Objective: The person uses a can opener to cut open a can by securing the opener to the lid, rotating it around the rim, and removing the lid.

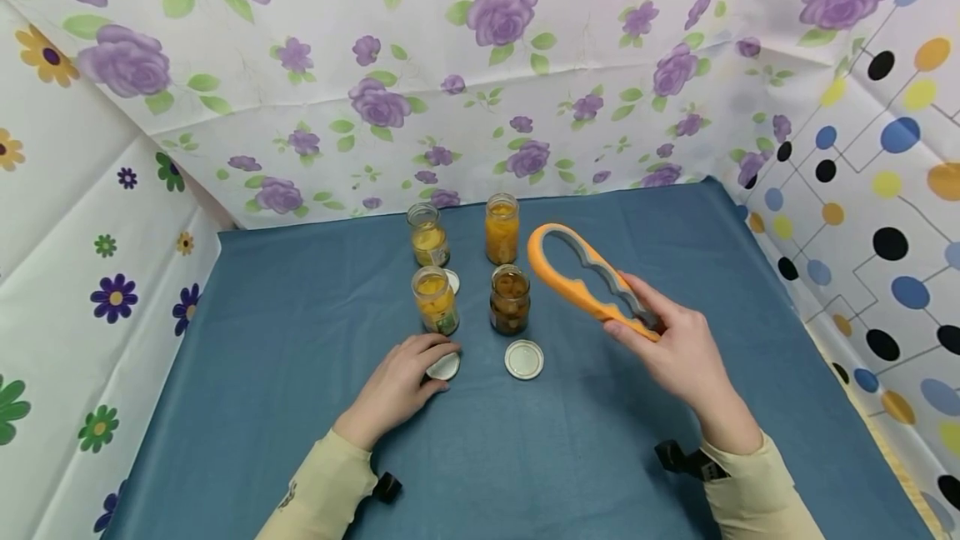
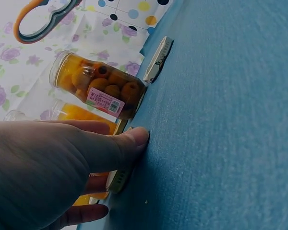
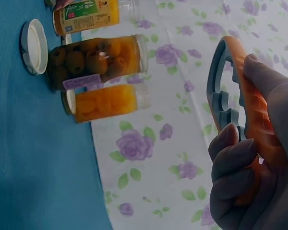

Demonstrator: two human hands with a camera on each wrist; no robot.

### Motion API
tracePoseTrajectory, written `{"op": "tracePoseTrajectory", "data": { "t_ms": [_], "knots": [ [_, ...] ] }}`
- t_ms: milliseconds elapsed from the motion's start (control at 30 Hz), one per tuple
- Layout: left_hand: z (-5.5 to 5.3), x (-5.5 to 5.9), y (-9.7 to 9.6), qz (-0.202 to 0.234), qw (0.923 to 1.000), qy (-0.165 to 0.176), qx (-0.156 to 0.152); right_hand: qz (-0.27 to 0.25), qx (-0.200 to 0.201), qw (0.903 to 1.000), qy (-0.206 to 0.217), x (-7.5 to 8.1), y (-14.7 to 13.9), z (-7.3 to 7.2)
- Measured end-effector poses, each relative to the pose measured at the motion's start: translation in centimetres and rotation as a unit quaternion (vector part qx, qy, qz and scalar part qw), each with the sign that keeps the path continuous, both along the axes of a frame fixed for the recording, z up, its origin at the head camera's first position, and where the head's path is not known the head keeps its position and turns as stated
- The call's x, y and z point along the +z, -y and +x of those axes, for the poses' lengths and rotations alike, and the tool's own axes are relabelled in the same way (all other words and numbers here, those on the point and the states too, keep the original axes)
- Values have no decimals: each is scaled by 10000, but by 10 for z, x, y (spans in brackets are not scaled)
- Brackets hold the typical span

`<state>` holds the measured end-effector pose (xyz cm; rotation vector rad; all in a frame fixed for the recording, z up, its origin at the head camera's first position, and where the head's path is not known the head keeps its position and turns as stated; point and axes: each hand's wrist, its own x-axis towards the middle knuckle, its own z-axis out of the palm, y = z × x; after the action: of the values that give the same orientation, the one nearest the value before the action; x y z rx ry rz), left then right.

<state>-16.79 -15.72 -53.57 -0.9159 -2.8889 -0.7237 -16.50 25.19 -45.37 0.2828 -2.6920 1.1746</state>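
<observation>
My left hand (image 1: 405, 373) pinches the rim of a pale jar lid (image 1: 444, 368) lying on the cloth, thumb on the near side and fingers on the far side. The hand partly covers this lid in the left wrist view. Right of the jars, my right hand (image 1: 678, 348) grips an orange and grey loop-shaped jar opener (image 1: 567, 290), raised above the table. Just beyond the left hand stands an open jar of yellow fruit (image 1: 437, 307). Beside it is an open jar of brown, olive-like fruit (image 1: 510, 307), with another lid (image 1: 524, 359) in front.
Behind stand a jar with pale yellow contents (image 1: 430, 242) and a jar of orange fruit (image 1: 502, 232). A further lid (image 1: 453, 281) lies partly hidden behind the front left jar. Blue cloth (image 1: 300, 315) covers the table; patterned sheets (image 1: 315, 90) hang at the back and sides.
</observation>
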Motion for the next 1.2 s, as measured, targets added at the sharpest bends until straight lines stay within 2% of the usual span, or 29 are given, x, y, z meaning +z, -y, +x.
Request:
{"op": "tracePoseTrajectory", "data": {
  "t_ms": [133, 300, 433, 567, 700, 867, 1067, 1200],
  "knots": [
    [0, -1, 1, 89, 10000, 1, 26, -204, -362, 9970, 656, -5, -13, -19],
    [2, 0, 4, 330, 9994, -50, 45, -180, -680, 9879, 1380, -23, -41, -50],
    [5, 1, 7, 572, 9980, -250, 100, -60, -795, 9751, 2068, -42, -66, -71],
    [7, 2, 9, 724, 9962, -454, 142, 9, -1073, 9593, 2613, -57, -83, -85],
    [8, 4, 12, 886, 9939, -633, 158, 236, -1378, 9516, 2739, -65, -90, -91],
    [7, 6, 14, 1116, 9892, -919, 243, 395, -1530, 9437, 2907, -68, -95, -97],
    [7, 9, 16, 1433, 9830, -1107, 308, 663, -1548, 9387, 3008, -65, -97, -109],
    [6, 9, 17, 1597, 9797, -1180, 283, 1147, -1499, 9320, 3094, -62, -97, -111]
  ]
}}
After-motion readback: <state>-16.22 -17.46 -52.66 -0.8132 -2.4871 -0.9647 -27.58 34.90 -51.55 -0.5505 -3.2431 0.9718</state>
